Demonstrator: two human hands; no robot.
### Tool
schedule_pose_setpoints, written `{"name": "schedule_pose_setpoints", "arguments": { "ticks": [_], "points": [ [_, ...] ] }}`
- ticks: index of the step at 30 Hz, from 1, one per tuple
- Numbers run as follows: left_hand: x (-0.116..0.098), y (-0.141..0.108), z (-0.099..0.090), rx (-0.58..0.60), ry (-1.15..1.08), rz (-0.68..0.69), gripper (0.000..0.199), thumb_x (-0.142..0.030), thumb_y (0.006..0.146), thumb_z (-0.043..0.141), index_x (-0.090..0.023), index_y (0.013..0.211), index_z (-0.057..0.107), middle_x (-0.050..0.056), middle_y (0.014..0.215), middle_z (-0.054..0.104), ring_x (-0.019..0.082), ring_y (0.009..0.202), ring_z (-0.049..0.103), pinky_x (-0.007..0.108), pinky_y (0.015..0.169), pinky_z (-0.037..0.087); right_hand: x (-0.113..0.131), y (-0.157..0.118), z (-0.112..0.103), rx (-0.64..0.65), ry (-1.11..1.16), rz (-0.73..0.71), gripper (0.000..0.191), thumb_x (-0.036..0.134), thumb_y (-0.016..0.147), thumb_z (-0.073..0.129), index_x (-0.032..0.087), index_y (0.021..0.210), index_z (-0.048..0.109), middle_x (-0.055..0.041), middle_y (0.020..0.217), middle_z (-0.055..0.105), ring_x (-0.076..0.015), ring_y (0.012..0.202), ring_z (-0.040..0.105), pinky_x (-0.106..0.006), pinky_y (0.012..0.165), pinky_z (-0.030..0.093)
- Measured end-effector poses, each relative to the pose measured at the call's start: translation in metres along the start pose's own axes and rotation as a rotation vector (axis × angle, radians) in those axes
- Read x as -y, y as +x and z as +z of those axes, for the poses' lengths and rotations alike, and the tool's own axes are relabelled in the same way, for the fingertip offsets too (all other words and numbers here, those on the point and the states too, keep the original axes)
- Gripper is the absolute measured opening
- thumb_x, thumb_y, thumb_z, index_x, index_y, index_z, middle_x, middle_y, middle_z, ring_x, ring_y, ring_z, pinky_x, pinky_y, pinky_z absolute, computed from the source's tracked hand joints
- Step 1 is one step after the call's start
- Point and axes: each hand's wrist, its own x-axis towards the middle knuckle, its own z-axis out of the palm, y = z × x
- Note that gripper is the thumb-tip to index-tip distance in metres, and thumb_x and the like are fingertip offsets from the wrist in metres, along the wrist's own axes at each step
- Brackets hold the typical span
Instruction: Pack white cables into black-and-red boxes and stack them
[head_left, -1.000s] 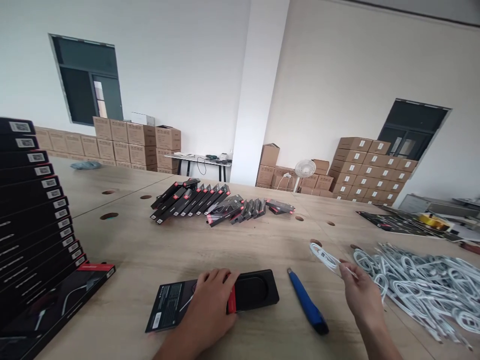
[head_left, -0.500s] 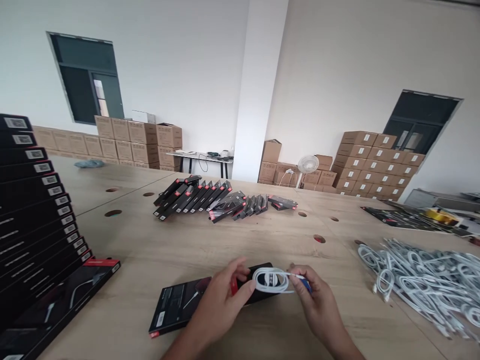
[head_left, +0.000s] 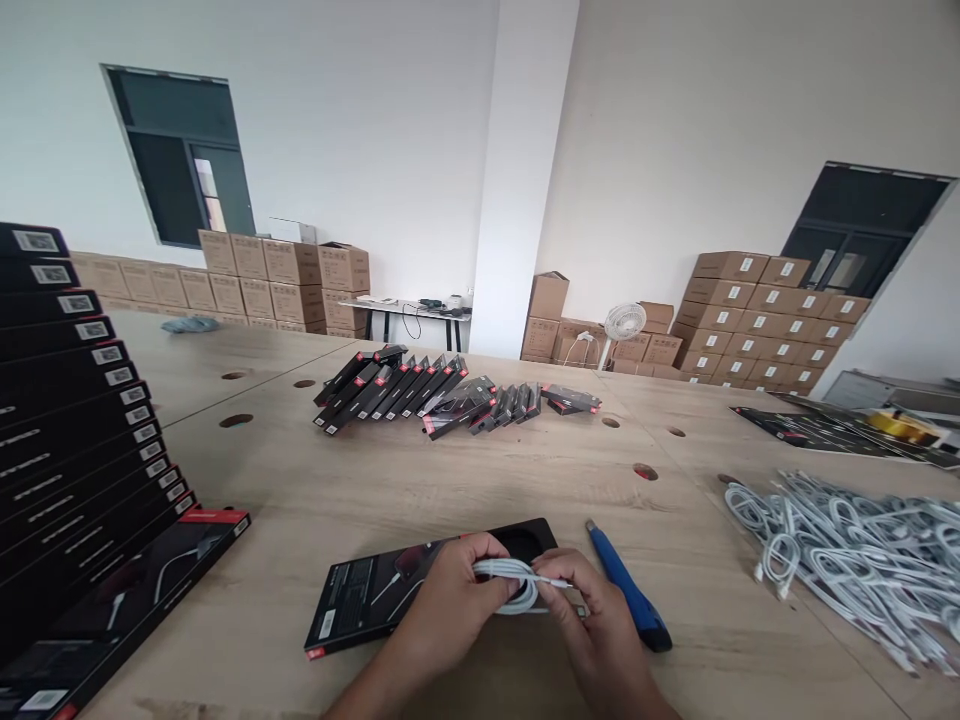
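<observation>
A coiled white cable (head_left: 496, 568) is held between my two hands, over a black box. My left hand (head_left: 450, 600) is closed around the left side of the coil. With thumb and fingers my right hand (head_left: 596, 615) pinches the cable near its plug end, on the right side of the coil. Beneath them the black printed box (head_left: 360, 600) lies flat, with a black recessed tray (head_left: 529, 537) showing at its right end; my hands hide part of both. Just right of my right hand lies a blue utility knife (head_left: 628, 582).
A tall stack of black boxes (head_left: 90, 430) stands at the left. More black boxes (head_left: 397, 390) lean in a row across the table. A heap of white cables (head_left: 840, 570) covers the right side. Round holes (head_left: 645, 471) pierce the tabletop. Cartons (head_left: 742, 320) line the wall.
My right hand has moved left and down, uncovering the blue utility knife on the table. The coil has tilted and its loops are bunched closer. More of the box's tray shows.
</observation>
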Motion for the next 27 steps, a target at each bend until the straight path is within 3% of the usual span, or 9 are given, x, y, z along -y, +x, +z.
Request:
{"name": "schedule_pose_setpoints", "arguments": {
  "ticks": [2, 6, 9, 15, 19, 22, 24, 27],
  "points": [
    [0.003, 0.001, 0.001, -0.055, 0.072, 0.008, 0.008, -0.025, 0.071, 0.059, -0.019, 0.074, 0.062, -0.002, 0.070, 0.062, 0.016, 0.069, 0.054, 0.027, 0.064, 0.039, 0.002, 0.000, 0.001, -0.014, -0.050, -0.039, 0.010, 0.021, 0.096, 0.057, 0.027, 0.095, 0.066, -0.0034, 0.102, 0.072, -0.0179, 0.101, 0.068, -0.027, 0.087, 0.055],
    [0.008, 0.007, 0.001, -0.170, 0.321, 0.062, 0.027, -0.016, 0.072, 0.052, -0.022, 0.092, 0.071, 0.001, 0.087, 0.074, 0.020, 0.082, 0.064, 0.030, 0.074, 0.043, 0.002, 0.003, 0.001, -0.050, -0.178, 0.006, 0.012, 0.025, 0.096, 0.058, 0.026, 0.090, 0.068, -0.0082, 0.119, 0.070, -0.0244, 0.116, 0.063, -0.037, 0.098, 0.052],
    [0.010, 0.015, 0.002, -0.190, 0.497, 0.106, 0.027, -0.017, 0.075, 0.054, -0.024, 0.091, 0.074, 0.003, 0.095, 0.078, 0.024, 0.093, 0.067, 0.036, 0.086, 0.043, -0.003, 0.007, 0.000, -0.052, -0.187, 0.075, 0.018, 0.030, 0.097, 0.055, 0.025, 0.087, 0.069, -0.0097, 0.111, 0.072, -0.0259, 0.110, 0.066, -0.038, 0.092, 0.054],
    [0.010, 0.027, 0.009, -0.213, 0.572, 0.139, 0.033, -0.020, 0.077, 0.059, -0.020, 0.106, 0.075, 0.010, 0.117, 0.076, 0.032, 0.115, 0.063, 0.049, 0.104, 0.035, -0.021, 0.012, -0.001, -0.100, -0.141, 0.155, 0.018, 0.032, 0.093, 0.056, 0.024, 0.083, 0.068, -0.0097, 0.100, 0.075, -0.0270, 0.100, 0.068, -0.039, 0.085, 0.055],
    [0.006, 0.026, 0.002, -0.140, 0.491, 0.131, 0.034, -0.028, 0.079, 0.063, -0.021, 0.109, 0.074, 0.008, 0.117, 0.075, 0.030, 0.112, 0.065, 0.044, 0.101, 0.042, -0.021, 0.012, -0.002, -0.114, -0.111, 0.251, 0.021, 0.039, 0.091, 0.057, 0.023, 0.087, 0.070, -0.0102, 0.096, 0.076, -0.0257, 0.089, 0.069, -0.034, 0.072, 0.055],
    [0.004, 0.024, -0.010, -0.079, 0.401, 0.089, 0.041, -0.042, 0.088, 0.055, -0.020, 0.118, 0.071, 0.008, 0.104, 0.077, 0.025, 0.096, 0.070, 0.038, 0.086, 0.052, -0.017, 0.015, -0.004, -0.121, -0.094, 0.317, 0.031, 0.048, 0.092, 0.056, 0.021, 0.085, 0.071, -0.0066, 0.082, 0.075, -0.0212, 0.069, 0.067, -0.029, 0.059, 0.051],
    [0.006, 0.021, -0.016, -0.076, 0.386, 0.104, 0.041, -0.042, 0.090, 0.052, -0.019, 0.119, 0.069, 0.008, 0.101, 0.075, 0.024, 0.093, 0.070, 0.037, 0.084, 0.053, -0.017, 0.020, -0.011, -0.159, -0.092, 0.365, 0.039, 0.055, 0.090, 0.056, 0.021, 0.081, 0.070, -0.0038, 0.072, 0.072, -0.0193, 0.062, 0.063, -0.028, 0.056, 0.049],
    [0.011, 0.017, -0.018, -0.114, 0.581, 0.263, 0.028, -0.029, 0.082, 0.063, -0.022, 0.108, 0.070, 0.010, 0.128, 0.067, 0.028, 0.120, 0.060, 0.045, 0.105, 0.042, -0.025, 0.026, -0.039, -0.291, -0.129, 0.442, 0.045, 0.063, 0.084, 0.055, 0.020, 0.080, 0.068, -0.0029, 0.070, 0.069, -0.0198, 0.064, 0.061, -0.029, 0.060, 0.050]
  ]
}}
